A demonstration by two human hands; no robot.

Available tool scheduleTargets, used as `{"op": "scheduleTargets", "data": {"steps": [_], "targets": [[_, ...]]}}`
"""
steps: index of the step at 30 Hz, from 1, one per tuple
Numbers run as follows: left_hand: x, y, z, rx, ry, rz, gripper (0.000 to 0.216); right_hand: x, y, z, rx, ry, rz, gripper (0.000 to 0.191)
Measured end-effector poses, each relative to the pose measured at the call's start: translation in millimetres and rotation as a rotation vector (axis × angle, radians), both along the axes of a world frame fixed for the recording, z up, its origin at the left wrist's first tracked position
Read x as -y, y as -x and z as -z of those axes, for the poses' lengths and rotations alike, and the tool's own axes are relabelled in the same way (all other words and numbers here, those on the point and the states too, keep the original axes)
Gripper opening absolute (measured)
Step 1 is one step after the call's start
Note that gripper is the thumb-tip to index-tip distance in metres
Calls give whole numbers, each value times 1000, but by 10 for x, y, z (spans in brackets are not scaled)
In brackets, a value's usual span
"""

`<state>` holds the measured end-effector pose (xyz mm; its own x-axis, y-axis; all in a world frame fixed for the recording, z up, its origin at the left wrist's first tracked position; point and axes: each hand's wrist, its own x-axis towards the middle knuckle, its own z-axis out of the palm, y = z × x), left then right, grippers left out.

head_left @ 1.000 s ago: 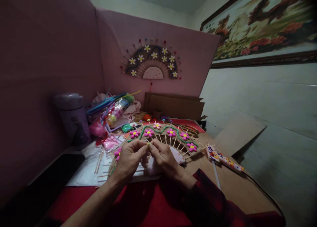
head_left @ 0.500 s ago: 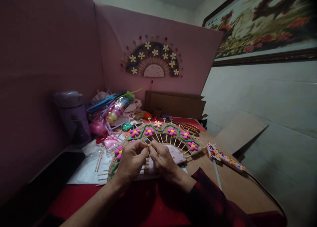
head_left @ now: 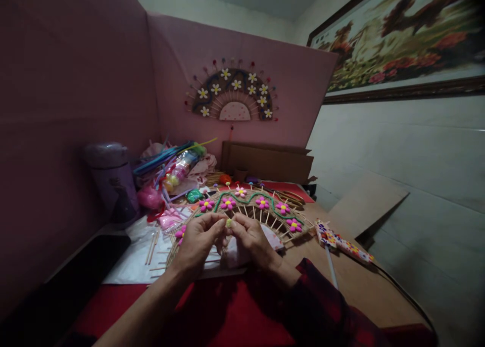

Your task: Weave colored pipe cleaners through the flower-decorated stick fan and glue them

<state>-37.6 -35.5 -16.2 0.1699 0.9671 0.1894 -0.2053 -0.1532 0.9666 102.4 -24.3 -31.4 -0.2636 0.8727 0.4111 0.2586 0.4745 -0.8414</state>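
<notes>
Between the fingertips of both hands is a small yellow-green ball (head_left: 228,223), too small to tell its material. My left hand (head_left: 197,240) pinches it from one side and my right hand (head_left: 253,242) from the other. Both are held over a half-round fan (head_left: 248,197) of twine and thin sticks, which lies on the table. Pink flowers (head_left: 262,202) with yellow centres and a wavy green strand decorate its band. At its base is a pale half-disc (head_left: 271,236) with pink spots. My hands hide part of the fan's left and middle.
A glue gun (head_left: 343,243) with a flowered cover lies to the right, its cord trailing forward. Pliers (head_left: 293,198) rest behind the fan. At left stand a purple bottle (head_left: 113,185) and bagged craft supplies (head_left: 178,172). A finished-looking fan (head_left: 235,87) hangs on the pink board.
The yellow-green ball shows more clearly between my fingertips, which have shifted slightly around it. Both hands stay in nearly the same place over the fan.
</notes>
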Motion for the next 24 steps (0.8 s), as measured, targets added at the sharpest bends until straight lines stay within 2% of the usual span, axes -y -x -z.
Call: {"op": "scheduleTargets", "data": {"steps": [3, 8, 15, 20, 24], "targets": [[-2, 5, -3, -6, 15, 17, 20, 15, 5, -5, 22, -24, -10, 26], [-3, -9, -5, -7, 26, -29, 16, 36, 1, -24, 84, -95, -35, 25], [33, -1, -64, -67, 32, -2, 19, 33, -18, -38, 179, -177, -9, 23], [21, -3, 6, -145, -26, -33, 16, 41, 4, -17, 229, -211, 24, 22], [18, -40, 78, -215, -104, -129, 11, 51, 52, 26, 193, -157, 80, 22]]}}
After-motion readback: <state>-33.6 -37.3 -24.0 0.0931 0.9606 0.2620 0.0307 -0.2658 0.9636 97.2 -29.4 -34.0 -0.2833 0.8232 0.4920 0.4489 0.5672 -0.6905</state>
